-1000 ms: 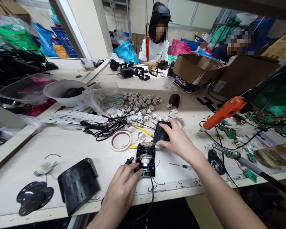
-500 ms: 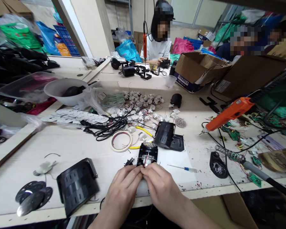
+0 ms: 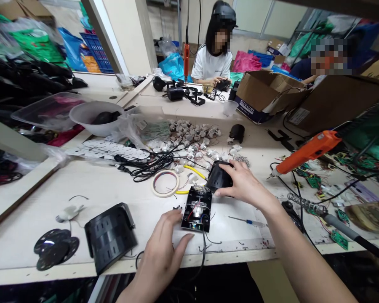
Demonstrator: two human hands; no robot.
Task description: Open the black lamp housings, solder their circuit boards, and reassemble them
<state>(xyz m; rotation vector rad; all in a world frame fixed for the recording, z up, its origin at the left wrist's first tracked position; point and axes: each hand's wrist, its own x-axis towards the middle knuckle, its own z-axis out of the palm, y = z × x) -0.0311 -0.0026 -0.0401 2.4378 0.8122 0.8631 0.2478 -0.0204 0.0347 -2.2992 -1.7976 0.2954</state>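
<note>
My right hand (image 3: 243, 181) reaches over a black curved plastic cover (image 3: 217, 173), its thumb and fingers around the right side of it. Part of the cover is hidden by the hand. Just in front lies an opened black device housing (image 3: 196, 212) with red and blue wires, a clear round part and a small circuit board inside; a black cable runs from its near end over the table edge. My left hand (image 3: 164, 240) is open at the housing's left, thumb and fingers apart, holding nothing. A screwdriver (image 3: 248, 221) with a blue handle lies to the right.
Another slotted black cover (image 3: 110, 235) and dark discs (image 3: 55, 248) lie at left. Masking tape (image 3: 164, 183), coiled black cables (image 3: 154, 164) and small white motors lie behind. An orange electric screwdriver (image 3: 306, 153) and a soldering iron (image 3: 344, 231) are at right. A person (image 3: 211, 63) works opposite.
My right hand has left the opened housing and moved forward and right onto the curved cover. My left hand has drawn back and opened, uncovering the housing's near end.
</note>
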